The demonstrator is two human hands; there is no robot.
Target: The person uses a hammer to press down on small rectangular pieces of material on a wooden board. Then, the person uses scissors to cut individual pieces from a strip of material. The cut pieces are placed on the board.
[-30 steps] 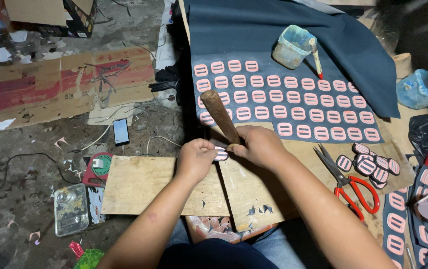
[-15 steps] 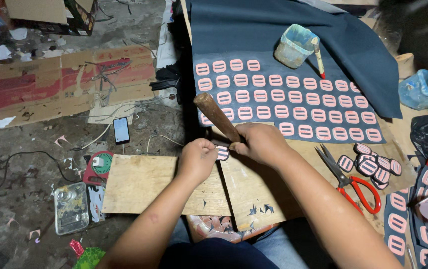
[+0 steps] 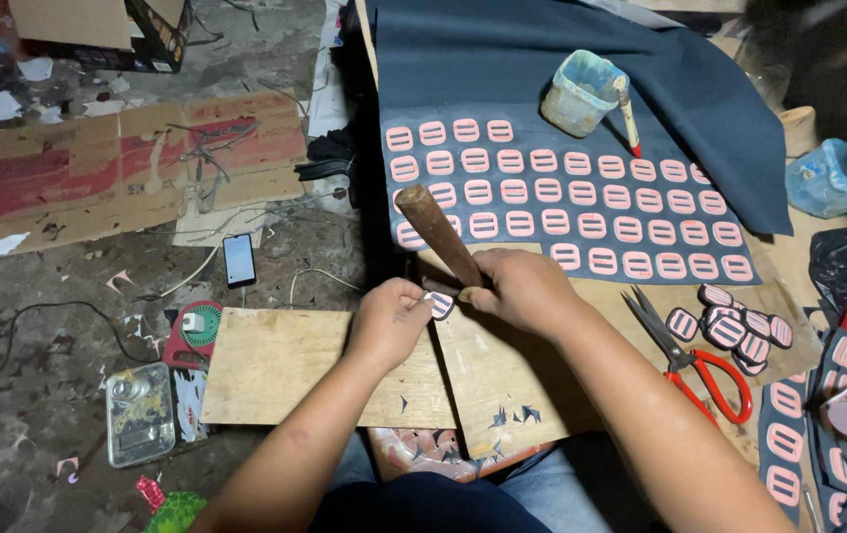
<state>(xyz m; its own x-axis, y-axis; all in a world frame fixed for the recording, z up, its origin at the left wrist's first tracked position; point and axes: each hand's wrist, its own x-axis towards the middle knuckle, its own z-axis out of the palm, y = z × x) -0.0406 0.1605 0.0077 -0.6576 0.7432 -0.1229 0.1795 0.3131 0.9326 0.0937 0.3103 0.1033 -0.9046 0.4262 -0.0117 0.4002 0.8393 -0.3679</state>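
Note:
My right hand (image 3: 522, 288) grips a brown wooden-handled tool (image 3: 438, 233) whose handle slants up to the left. My left hand (image 3: 391, 318) pinches a small pink-and-dark oval piece (image 3: 440, 304) against the wooden board (image 3: 275, 365) on my lap, right under the tool's lower end. Beyond my hands lies a dark blue sheet (image 3: 561, 59) carrying rows of pink slotted pieces (image 3: 566, 192).
Red-handled scissors (image 3: 704, 365) and a pile of cut pink pieces (image 3: 734, 326) lie at the right. A plastic tub (image 3: 579, 91) with a brush stands on the sheet. A phone (image 3: 239, 259), cables, flattened cardboard (image 3: 127, 168) and a clear box (image 3: 139, 413) lie on the floor at left.
The tool's handle has swung slightly more upright and both hands have shifted a little over the small piece. Nothing else has moved.

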